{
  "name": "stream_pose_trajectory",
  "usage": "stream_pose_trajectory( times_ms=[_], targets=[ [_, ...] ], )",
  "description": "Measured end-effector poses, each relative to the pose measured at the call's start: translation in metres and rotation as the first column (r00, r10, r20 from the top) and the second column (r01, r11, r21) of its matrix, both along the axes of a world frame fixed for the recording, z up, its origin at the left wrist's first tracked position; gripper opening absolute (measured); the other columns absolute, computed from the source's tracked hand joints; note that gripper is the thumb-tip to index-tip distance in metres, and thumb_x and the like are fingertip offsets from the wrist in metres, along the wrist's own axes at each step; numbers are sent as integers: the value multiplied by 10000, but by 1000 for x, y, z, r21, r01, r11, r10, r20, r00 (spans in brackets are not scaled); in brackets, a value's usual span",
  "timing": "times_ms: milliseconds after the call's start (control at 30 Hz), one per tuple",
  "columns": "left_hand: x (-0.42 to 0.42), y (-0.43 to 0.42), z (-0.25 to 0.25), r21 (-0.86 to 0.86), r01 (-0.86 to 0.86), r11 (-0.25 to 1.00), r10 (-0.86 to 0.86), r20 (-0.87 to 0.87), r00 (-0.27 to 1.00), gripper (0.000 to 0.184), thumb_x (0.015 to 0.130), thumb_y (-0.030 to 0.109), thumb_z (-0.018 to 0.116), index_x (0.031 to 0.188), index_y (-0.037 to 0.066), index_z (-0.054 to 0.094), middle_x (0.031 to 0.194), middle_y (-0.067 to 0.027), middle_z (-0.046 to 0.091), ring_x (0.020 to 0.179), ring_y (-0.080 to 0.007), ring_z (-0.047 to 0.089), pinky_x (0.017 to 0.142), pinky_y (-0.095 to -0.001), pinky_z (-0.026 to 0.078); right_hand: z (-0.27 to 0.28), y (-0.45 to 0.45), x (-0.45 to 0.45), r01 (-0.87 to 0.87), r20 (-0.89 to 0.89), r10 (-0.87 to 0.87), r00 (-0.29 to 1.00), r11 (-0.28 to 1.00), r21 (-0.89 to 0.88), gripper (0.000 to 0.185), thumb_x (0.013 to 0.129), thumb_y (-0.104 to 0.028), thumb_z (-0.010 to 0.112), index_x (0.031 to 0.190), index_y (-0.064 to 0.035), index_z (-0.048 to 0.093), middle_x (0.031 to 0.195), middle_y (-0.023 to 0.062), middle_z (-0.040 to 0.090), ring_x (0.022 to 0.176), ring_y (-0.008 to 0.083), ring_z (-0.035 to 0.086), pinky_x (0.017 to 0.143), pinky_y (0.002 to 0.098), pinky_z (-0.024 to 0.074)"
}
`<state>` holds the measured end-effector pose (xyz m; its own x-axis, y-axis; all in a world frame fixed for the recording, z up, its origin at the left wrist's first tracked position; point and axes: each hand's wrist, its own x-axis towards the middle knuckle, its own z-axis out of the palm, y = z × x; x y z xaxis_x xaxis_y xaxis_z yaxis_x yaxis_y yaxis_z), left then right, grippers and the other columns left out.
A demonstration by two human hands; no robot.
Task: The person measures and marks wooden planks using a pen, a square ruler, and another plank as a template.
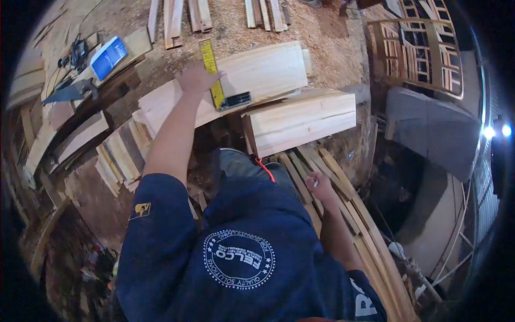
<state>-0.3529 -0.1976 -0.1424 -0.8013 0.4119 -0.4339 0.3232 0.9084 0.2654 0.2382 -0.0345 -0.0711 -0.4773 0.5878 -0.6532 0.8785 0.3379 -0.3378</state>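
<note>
My left hand [197, 79] lies on a pale wooden board [263, 70] and holds a try square against it. This try square [217, 91] has a yellow marked blade lying across the board and a dark stock at the board's near edge. Just nearer to me, a thick stack of pale boards [303, 121] sits right of the square. Lower on the right, my right hand [320, 186] is closed above some long wooden strips, away from the boards. A small whitish tip shows at its fingers; I cannot make out what it is.
Sawdust covers the worktop [332, 53]. Wood strips [173, 21] lie at the far side. A handsaw [70, 91] and a blue-and-white packet [109, 57] are at left. Long strips [370, 252] run along my right side. A slatted wooden frame [421, 53] stands at far right.
</note>
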Motion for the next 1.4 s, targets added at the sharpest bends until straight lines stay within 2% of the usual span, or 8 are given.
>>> stream_pose_trajectory(
  times_ms=[67, 333, 567, 700, 833, 933, 1200, 1400],
  targets=[
    [-16, 0, -14, 11, 92, 996, -93, 146, 985, 842, 728, 757, 711, 1187, 52, 689, 1144, -206, 707, 1101, -385, 674, 946, -510, 524, 39, -19, -25, 196, 105, -189, 976, 979, -62, 386, 890, -322, 709, 1103, 0, 714, 993, 230, 726, 955, 371, 711, 857, 427, 540],
    [-50, 0, -15, 198, 215, 956, -271, 327, 905, 640, 741, 631, 797, 982, 40, 757, 949, -212, 747, 900, -339, 733, 825, -453, 567, 52, -28, -16, 213, 160, -218, 963, 976, 51, 442, 888, -396, 716, 1144, -36, 707, 990, 227, 728, 959, 338, 715, 864, 428, 544],
    [-14, -2, 44, 101, 238, 966, -252, 154, 955, 501, 803, 532, 793, 908, 43, 767, 875, -196, 743, 833, -363, 726, 770, -465, 566, 35, -14, -9, 254, 127, -239, 963, 959, -124, 356, 880, -315, 730, 1114, -46, 719, 964, 191, 738, 913, 296, 725, 807, 415, 552],
    [38, -2, 85, 239, 250, 938, -264, 27, 964, 484, 830, 501, 777, 984, 42, 749, 918, -199, 745, 880, -382, 717, 794, -465, 562, 12, -10, 5, 239, 49, -237, 970, 970, -36, 344, 868, -309, 729, 1073, -34, 732, 954, 206, 736, 901, 333, 720, 822, 443, 552],
    [97, 16, 135, 164, 218, 962, -222, 3, 975, 508, 829, 504, 774, 1070, 60, 715, 975, -197, 741, 941, -376, 710, 823, -464, 556, 12, 5, -1, 124, -78, -126, 989, 992, -29, 326, 932, -287, 657, 1070, 3, 714, 810, 114, 716, 727, 183, 671, 706, 344, 539],
    [135, 34, 143, 259, 189, 947, -202, 27, 979, 518, 813, 516, 781, 1060, 67, 702, 980, -186, 731, 944, -375, 705, 824, -469, 553, 2, 23, 11, 234, -109, -244, 964, 967, -96, 365, 929, -309, 677, 1109, 7, 706, 882, 144, 727, 811, 199, 694, 765, 363, 551],
    [256, 141, 167, 275, 270, 923, -265, -56, 963, 486, 791, 495, 821, 973, 73, 663, 859, -172, 712, 858, -362, 711, 743, -460, 557, -1, 126, 53, 43, -100, -59, 993, 986, -160, 375, 917, -300, 689, 1114, 19, 695, 840, 159, 716, 775, 245, 692, 742, 395, 544],
    [319, 207, 123, 307, 348, 886, -315, -153, 937, 382, 862, 470, 750, 999, 116, 709, 924, -118, 627, 873, -333, 683, 747, -467, 554, -42, 225, 175, 100, -108, -103, 989, 994, -34, 319, 915, -265, 684, 1066, 16, 693, 815, 139, 722, 703, 208, 674, 669, 372, 534]
  ],
)
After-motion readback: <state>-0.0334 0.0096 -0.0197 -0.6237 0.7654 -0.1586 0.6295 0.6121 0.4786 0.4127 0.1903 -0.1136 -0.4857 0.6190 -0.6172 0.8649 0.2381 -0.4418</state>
